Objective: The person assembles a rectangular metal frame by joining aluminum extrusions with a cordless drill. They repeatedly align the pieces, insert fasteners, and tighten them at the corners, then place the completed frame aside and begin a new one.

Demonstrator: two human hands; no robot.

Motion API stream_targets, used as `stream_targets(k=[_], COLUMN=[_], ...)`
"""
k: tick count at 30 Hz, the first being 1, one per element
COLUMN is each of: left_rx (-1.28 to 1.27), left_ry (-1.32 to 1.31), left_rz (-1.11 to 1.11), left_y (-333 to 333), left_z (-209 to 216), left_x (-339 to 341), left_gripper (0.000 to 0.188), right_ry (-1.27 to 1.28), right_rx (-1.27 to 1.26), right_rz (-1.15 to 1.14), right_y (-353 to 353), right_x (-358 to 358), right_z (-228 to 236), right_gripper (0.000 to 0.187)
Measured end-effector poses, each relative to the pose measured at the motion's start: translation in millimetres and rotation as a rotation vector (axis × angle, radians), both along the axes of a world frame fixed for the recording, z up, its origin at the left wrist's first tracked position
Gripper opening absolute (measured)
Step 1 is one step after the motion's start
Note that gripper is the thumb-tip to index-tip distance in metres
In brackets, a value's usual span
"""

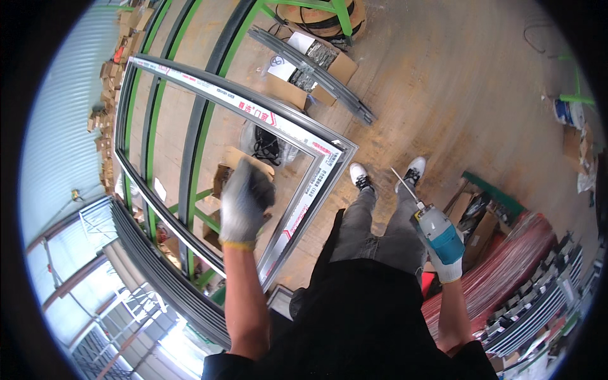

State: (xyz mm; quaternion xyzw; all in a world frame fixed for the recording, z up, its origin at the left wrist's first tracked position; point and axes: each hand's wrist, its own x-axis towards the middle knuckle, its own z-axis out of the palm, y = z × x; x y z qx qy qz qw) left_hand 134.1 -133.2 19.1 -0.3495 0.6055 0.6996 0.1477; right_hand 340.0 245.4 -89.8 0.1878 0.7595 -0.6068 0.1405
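Window-like frame (304,130) joined at visible corners, laid on green-edged rack (200,130); drill (441,235) clear of it.
Right of frame: right hand (447,270) wrapped round drill, bit (405,186) free. Over frame's opening: left hand (246,202), blurred, seemingly half-curled; hold, cannot tell. Frame's printed film (218,97) still on; any fastening too small to judge.

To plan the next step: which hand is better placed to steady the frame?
Probably the left hand: it appears over the frame, while the right hand holds the power tool.
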Motion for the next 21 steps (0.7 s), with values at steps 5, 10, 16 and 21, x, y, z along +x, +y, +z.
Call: stream_targets(k=[5, 10, 16, 21], left_rx=[-0.177, -0.83, -0.467, -0.506], left_ry=[0.209, -0.077, -0.162, 0.031], left_rz=[0.265, 0.419, 0.486, 0.4], left_y=[-104.3, -175.8, -183.4, -166.2], left_z=[35.8, 27.3, -28.2, -42.3], left_x=[98.5, 203.9, 267.7, 263.5], left_gripper=[0.034, 0.041, 0.049, 0.046], right_ry=[0.056, -0.069, -0.043, 0.055], right_rx=[0.294, -0.063, -0.174, -0.134], right_rz=[0.091, -0.238, -0.271, -0.228], right_y=[18.1, 0.0, -26.7, -39.1], right_x=[8.5, -8.3, -28.9, -21.6], right_z=[-6.2, 0.6, 20.2, 32.5], right_gripper=[0.042, 0.036, 0.032, 0.033])
